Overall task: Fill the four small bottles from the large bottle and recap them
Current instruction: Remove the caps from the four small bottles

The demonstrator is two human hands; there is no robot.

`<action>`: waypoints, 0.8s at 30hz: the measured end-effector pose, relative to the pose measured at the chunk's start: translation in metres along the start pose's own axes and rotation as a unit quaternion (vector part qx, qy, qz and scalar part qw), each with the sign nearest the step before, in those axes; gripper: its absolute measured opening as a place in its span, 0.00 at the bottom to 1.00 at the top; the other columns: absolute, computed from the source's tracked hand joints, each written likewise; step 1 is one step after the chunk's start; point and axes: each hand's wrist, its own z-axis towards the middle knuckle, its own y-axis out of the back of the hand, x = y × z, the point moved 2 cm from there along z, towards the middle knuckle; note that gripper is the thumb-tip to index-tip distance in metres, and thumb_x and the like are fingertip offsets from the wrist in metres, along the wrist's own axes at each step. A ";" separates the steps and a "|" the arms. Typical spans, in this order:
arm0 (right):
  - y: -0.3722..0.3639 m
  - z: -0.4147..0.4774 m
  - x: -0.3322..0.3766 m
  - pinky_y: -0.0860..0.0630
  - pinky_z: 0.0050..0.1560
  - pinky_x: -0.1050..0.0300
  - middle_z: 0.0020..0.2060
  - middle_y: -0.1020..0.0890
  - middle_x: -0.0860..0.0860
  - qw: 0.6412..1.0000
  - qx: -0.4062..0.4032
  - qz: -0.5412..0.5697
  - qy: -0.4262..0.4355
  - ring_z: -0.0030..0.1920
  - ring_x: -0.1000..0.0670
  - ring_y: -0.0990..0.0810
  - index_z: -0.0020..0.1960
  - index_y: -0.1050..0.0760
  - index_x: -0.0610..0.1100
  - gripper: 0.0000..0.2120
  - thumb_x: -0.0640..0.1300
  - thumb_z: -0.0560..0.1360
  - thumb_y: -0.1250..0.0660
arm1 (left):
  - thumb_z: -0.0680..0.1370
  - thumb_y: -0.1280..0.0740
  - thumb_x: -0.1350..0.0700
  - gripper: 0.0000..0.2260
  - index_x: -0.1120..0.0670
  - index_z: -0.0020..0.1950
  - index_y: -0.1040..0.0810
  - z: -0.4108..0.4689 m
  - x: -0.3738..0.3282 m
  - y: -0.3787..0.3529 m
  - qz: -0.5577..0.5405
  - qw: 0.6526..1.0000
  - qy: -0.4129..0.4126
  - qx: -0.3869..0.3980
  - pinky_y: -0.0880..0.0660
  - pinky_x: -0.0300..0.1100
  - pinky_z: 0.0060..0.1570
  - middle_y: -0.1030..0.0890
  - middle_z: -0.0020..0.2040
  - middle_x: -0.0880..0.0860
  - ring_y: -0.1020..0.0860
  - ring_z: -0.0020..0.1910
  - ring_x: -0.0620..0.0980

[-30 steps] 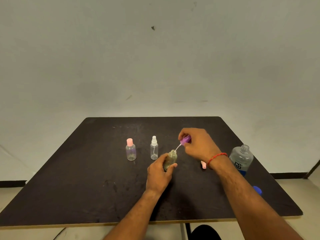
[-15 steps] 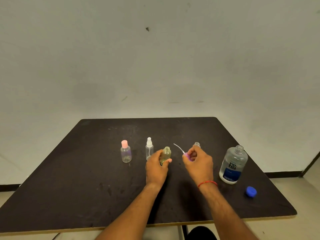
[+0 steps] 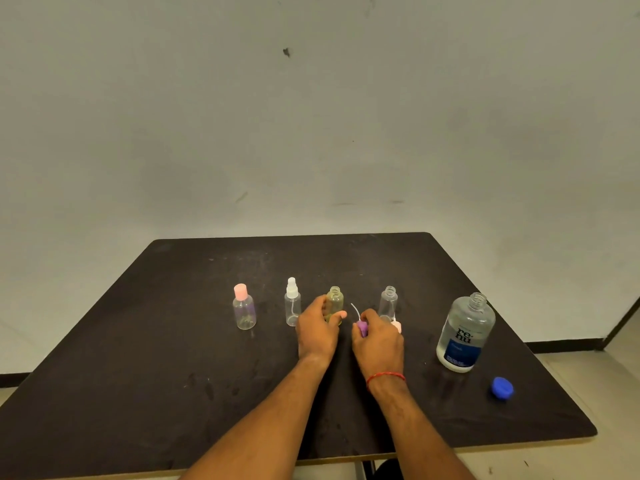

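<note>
Four small bottles stand in a row on the black table [image 3: 173, 358]. A pink-capped bottle [image 3: 244, 308] is leftmost, then a white-sprayer bottle [image 3: 292, 303]. My left hand [image 3: 318, 327] grips the uncapped yellowish bottle [image 3: 335, 301]. My right hand [image 3: 375, 336] holds the purple sprayer cap [image 3: 362, 326] low at the table, its thin white tube pointing up-left. Behind it stands an uncapped clear bottle [image 3: 388, 301], with a pink cap [image 3: 397, 325] at its foot. The large open bottle [image 3: 465, 332] with a blue label stands to the right.
The large bottle's blue cap [image 3: 502, 388] lies on the table near the right front corner. A plain wall rises behind the table's far edge. Bare floor shows at the right.
My right hand pulled the purple sprayer cap out of the yellowish bottle and lowered it to the table on that bottle's right. My left hand stayed on the bottle.
</note>
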 end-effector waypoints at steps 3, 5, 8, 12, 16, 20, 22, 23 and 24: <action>-0.004 0.002 0.001 0.22 0.42 0.51 0.39 0.24 0.47 1.000 0.006 -0.008 -0.005 0.42 0.45 0.25 0.44 0.25 0.47 0.04 0.47 0.75 0.33 | 0.75 0.23 0.58 0.14 0.51 0.60 0.19 0.000 0.001 -0.001 -0.001 1.000 0.002 0.002 0.20 0.43 0.58 0.15 0.51 0.46 0.17 0.52 0.43; -0.004 0.003 0.003 0.22 0.43 0.49 0.36 0.26 0.49 1.000 0.008 -0.010 0.003 0.41 0.46 0.25 0.43 0.25 0.47 0.04 0.47 0.75 0.33 | 0.75 0.24 0.58 0.14 0.51 0.60 0.19 0.000 0.003 -0.002 0.002 1.000 0.001 0.005 0.20 0.45 0.58 0.14 0.51 0.46 0.17 0.52 0.42; -0.003 0.004 0.004 0.22 0.44 0.47 0.33 0.30 0.52 1.000 0.006 -0.012 0.013 0.39 0.46 0.25 0.42 0.26 0.46 0.05 0.46 0.75 0.33 | 0.75 0.24 0.58 0.15 0.51 0.60 0.19 -0.001 0.004 -0.002 0.010 1.000 0.001 0.003 0.20 0.44 0.58 0.15 0.52 0.46 0.17 0.52 0.42; -0.006 0.006 0.002 0.21 0.43 0.48 0.36 0.25 0.50 1.000 0.019 -0.017 0.001 0.40 0.47 0.24 0.44 0.25 0.49 0.05 0.50 0.74 0.32 | 0.75 0.24 0.58 0.15 0.53 0.61 0.19 -0.003 0.001 0.001 0.019 1.000 0.003 -0.002 0.28 0.27 0.51 0.18 0.51 0.42 0.22 0.49 0.36; -0.008 0.007 0.000 0.20 0.42 0.49 0.36 0.25 0.51 1.000 0.026 -0.012 -0.003 0.41 0.47 0.24 0.42 0.27 0.51 0.06 0.51 0.74 0.31 | 0.75 0.23 0.58 0.14 0.52 0.60 0.20 -0.003 0.001 0.001 0.018 1.000 0.001 -0.006 0.29 0.26 0.49 0.20 0.48 0.39 0.23 0.46 0.34; -0.005 0.005 0.002 0.20 0.43 0.48 0.35 0.27 0.52 1.000 0.027 -0.003 0.002 0.40 0.48 0.24 0.41 0.27 0.50 0.06 0.49 0.74 0.31 | 0.75 0.23 0.57 0.14 0.50 0.59 0.20 -0.003 0.002 0.000 0.013 1.000 -0.014 -0.011 0.22 0.37 0.56 0.16 0.52 0.44 0.18 0.53 0.41; -0.003 0.003 0.002 0.21 0.46 0.47 0.31 0.32 0.56 1.000 0.025 -0.007 0.016 0.39 0.48 0.24 0.42 0.25 0.47 0.05 0.47 0.75 0.32 | 0.75 0.23 0.57 0.15 0.49 0.60 0.20 -0.005 0.002 0.000 0.012 1.000 -0.021 -0.013 0.21 0.38 0.57 0.16 0.53 0.44 0.18 0.53 0.41; -0.002 0.002 0.003 0.22 0.48 0.46 0.30 0.35 0.58 0.999 0.023 -0.010 0.023 0.38 0.48 0.24 0.42 0.25 0.46 0.05 0.46 0.75 0.32 | 0.75 0.23 0.57 0.16 0.49 0.60 0.20 -0.005 0.001 0.000 0.010 1.000 -0.023 -0.013 0.21 0.39 0.58 0.16 0.54 0.44 0.18 0.54 0.41; -0.002 0.002 0.003 0.23 0.48 0.45 0.29 0.37 0.58 0.999 0.022 -0.011 0.027 0.38 0.47 0.24 0.42 0.24 0.46 0.05 0.45 0.75 0.32 | 0.75 0.23 0.57 0.16 0.49 0.61 0.20 -0.005 0.001 0.000 0.011 1.000 -0.024 -0.013 0.21 0.40 0.58 0.16 0.54 0.44 0.18 0.54 0.41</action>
